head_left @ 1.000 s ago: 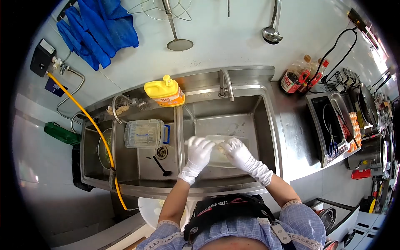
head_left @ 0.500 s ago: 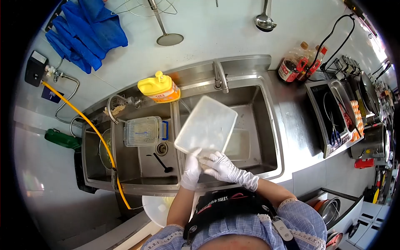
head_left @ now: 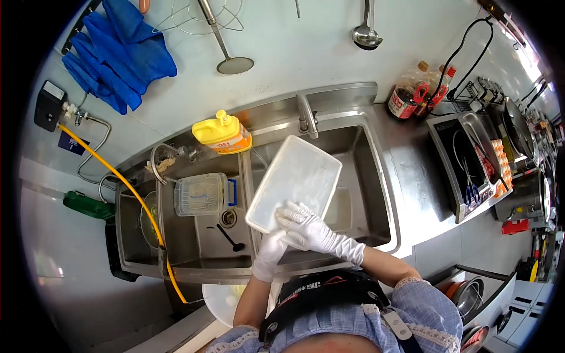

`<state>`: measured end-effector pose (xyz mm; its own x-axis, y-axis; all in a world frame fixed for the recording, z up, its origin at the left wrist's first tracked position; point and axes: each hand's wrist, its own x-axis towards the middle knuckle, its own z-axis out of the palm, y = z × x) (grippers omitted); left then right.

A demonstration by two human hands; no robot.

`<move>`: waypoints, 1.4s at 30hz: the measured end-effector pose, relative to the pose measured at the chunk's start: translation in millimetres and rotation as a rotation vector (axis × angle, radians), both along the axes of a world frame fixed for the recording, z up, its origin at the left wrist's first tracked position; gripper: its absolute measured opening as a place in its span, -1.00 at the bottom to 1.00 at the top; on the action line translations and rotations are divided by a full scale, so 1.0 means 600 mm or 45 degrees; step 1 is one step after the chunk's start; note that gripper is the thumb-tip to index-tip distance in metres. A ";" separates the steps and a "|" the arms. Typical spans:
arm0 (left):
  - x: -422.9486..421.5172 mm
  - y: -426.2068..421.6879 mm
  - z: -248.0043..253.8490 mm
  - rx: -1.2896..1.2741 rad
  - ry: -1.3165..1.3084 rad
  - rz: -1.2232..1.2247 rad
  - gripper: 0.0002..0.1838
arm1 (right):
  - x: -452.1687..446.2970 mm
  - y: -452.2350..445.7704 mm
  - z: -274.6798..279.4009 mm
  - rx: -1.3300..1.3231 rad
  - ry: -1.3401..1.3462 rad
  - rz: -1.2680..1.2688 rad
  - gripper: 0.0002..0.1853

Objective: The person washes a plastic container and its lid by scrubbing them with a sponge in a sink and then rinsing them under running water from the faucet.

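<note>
A translucent white rectangular plastic lid (head_left: 297,176) with a raised rim is tilted over the right sink basin (head_left: 376,200). My left hand (head_left: 271,254), in a white glove, is closed on its near edge; the thumb and fingers are partly hidden. My right hand (head_left: 309,230), gloved too, lies on the lid's upper face near that edge, fingers stretched out. I cannot see anything under its palm. A pale rectangular shape (head_left: 339,209) shows at the bottom of the basin beneath the lid.
A clear box with blue clips (head_left: 203,194) and a black utensil (head_left: 229,236) lie in the middle basin. A yellow jug (head_left: 222,132) stands behind the sinks, near the faucet (head_left: 307,115). A yellow hose (head_left: 132,179) crosses the left basin. Sauce bottles (head_left: 406,97) stand right.
My right hand has moved from the lid's near edge up onto its face, and its fingers have straightened. My left hand stays at the near corner. The view has shifted slightly.
</note>
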<state>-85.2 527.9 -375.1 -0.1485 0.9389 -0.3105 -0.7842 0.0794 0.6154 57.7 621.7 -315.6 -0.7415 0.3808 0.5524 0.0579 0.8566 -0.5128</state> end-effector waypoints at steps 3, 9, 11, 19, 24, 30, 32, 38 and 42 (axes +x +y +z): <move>0.026 0.000 0.090 0.008 -0.045 -0.192 -0.20 | -0.004 0.102 -0.085 -0.275 -0.107 -0.278 -0.57; 0.049 0.002 0.026 0.073 0.260 -0.059 -0.31 | -0.042 0.025 0.013 -0.082 -0.176 0.148 -0.50; 0.040 -0.002 0.006 0.042 0.500 -0.084 -0.38 | -0.045 0.030 0.022 -0.002 -0.181 0.232 -0.48; 0.030 -0.020 0.085 0.001 0.735 -0.393 -0.39 | -0.004 0.200 -0.038 -0.204 0.057 -0.427 -0.78; 0.005 -0.028 0.069 -0.118 0.835 -0.348 -0.40 | -0.029 0.076 0.046 0.058 -0.140 0.184 -0.66; -0.008 -0.033 0.109 -0.051 0.701 -0.274 -0.39 | 0.004 0.220 -0.029 -0.110 0.007 -0.398 -0.56; 0.004 -0.031 0.117 -0.063 0.701 -0.260 -0.37 | -0.003 0.209 -0.050 -0.412 0.045 -0.509 -0.57; 0.008 -0.013 0.091 -0.051 0.387 -0.143 -0.34 | -0.019 0.076 -0.072 -0.193 -0.030 -0.762 -0.58; 0.006 -0.010 0.095 -0.043 0.509 -0.136 -0.37 | -0.011 0.090 -0.027 -0.059 -0.080 -0.324 -0.59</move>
